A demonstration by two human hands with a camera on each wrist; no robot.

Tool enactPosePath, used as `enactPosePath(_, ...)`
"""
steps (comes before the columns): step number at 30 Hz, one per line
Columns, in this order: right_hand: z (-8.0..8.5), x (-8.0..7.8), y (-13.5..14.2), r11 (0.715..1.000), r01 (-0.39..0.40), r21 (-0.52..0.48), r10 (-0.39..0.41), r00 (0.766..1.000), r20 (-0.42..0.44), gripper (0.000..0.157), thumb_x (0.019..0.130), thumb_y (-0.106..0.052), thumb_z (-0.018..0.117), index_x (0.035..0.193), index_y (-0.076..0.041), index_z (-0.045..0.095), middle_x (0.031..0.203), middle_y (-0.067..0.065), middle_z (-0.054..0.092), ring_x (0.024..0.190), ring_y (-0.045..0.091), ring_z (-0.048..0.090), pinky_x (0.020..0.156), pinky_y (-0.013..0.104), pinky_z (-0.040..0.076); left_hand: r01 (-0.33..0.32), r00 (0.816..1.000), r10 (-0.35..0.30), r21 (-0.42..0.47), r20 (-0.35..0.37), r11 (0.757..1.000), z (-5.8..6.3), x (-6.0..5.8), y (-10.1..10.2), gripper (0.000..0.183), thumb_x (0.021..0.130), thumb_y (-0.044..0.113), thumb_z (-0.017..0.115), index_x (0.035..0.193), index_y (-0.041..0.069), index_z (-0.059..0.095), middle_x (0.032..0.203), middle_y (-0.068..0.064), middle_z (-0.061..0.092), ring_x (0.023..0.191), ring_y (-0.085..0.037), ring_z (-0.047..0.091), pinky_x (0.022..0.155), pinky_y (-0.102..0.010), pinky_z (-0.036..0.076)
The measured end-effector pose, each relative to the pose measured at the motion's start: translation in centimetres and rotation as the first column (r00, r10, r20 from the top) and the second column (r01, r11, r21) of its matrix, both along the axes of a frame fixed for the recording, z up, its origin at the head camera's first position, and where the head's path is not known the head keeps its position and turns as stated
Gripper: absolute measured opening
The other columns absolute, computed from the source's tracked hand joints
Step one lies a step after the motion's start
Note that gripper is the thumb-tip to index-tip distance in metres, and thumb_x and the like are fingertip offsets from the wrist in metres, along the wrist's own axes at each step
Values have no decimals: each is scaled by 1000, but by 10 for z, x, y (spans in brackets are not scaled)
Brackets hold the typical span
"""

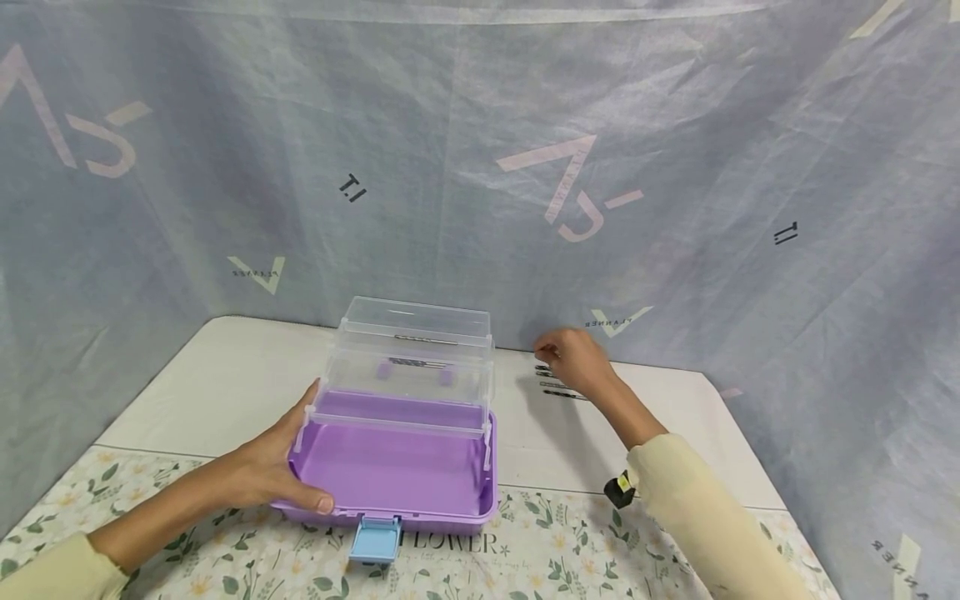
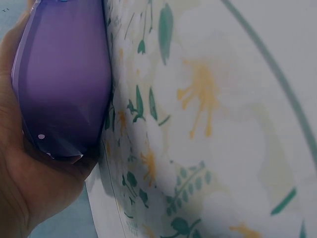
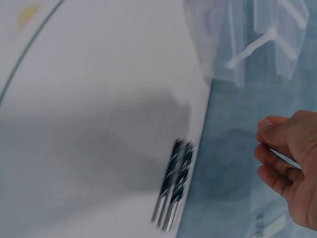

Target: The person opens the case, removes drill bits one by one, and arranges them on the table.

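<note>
A purple toolbox (image 1: 405, 475) stands open, its clear tiered trays (image 1: 416, 417) raised at the back. My left hand (image 1: 262, 471) grips its left end, thumb over the front rim; in the left wrist view that hand curls round the purple wall (image 2: 64, 74). One drill bit (image 1: 426, 339) lies in an upper tray, several more (image 1: 416, 363) in the tray below. Over the table, right of the box, my right hand (image 1: 577, 358) hovers with loosely bent fingers and nothing visible in them. Near it lie several dark-fluted drill bits (image 1: 564, 395), also in the right wrist view (image 3: 171, 188).
A pale blue latch (image 1: 377, 540) hangs down at the toolbox front. The tabletop (image 1: 517, 458) is white at the back, with a floral cloth (image 1: 570, 550) across the front. Grey printed fabric (image 1: 420, 167) hangs behind and beside the table.
</note>
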State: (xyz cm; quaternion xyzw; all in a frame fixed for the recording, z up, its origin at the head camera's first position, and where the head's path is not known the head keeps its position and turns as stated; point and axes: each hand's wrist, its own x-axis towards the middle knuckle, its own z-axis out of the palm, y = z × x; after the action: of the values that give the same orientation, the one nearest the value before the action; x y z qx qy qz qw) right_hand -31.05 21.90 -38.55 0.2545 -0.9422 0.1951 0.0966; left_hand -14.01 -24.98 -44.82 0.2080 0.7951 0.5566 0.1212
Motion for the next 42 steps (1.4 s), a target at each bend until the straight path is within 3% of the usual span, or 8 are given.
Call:
enactPosePath(9,24,1,-37,996,-70,-58,68,997,-43,18,103,2,74,112,-5,88,113,11,86,105,31,80,94,50,65,-2,1000,2,-8,-4,1000,0,0,1,169,71,10,106,179,36,-21,164,-35,43,123,-40,67,97,-37,63)
enactPosePath(17,40,8,-70,988,-133,-77,130,990,-51,18,108,-6,74,118,-6,88,116,9,87,104,29,81,91,48,66,-25,1000,25,-57,-5,998,2,2,-1,171,71,14,107,178,41,-23,169,-36,38,125,-35,67,102,-37,59)
enactPosePath(25,41,14,-97,976,-203,-74,199,978,-62,16,106,-3,76,116,-6,87,114,9,86,104,25,81,92,43,67,-29,1000,28,-53,-5,998,1,0,-1,171,71,14,107,178,40,-24,168,-36,39,123,-34,68,98,-31,60)
enactPosePath(31,36,16,-113,965,-259,-30,256,964,-76,16,105,-1,76,115,-5,88,113,10,87,104,25,82,94,41,67,-14,1000,14,-18,14,1000,0,-2,-1,170,71,11,106,178,39,-23,168,-38,36,122,-36,68,96,-34,63)
enactPosePath(37,35,19,-126,968,-251,0,250,967,-50,17,106,-4,75,119,-4,88,116,11,87,107,26,83,94,40,68,-18,1000,18,-23,13,1000,-1,-2,-2,170,71,12,106,179,30,-24,167,-39,37,121,-36,68,96,-34,63)
enactPosePath(42,36,23,-133,970,-241,43,242,970,-27,20,107,-6,75,123,-4,87,120,12,87,108,26,84,93,40,68,-23,1000,23,-37,9,999,0,-1,-2,170,71,12,106,179,32,-24,168,-38,37,123,-36,68,99,-37,62)
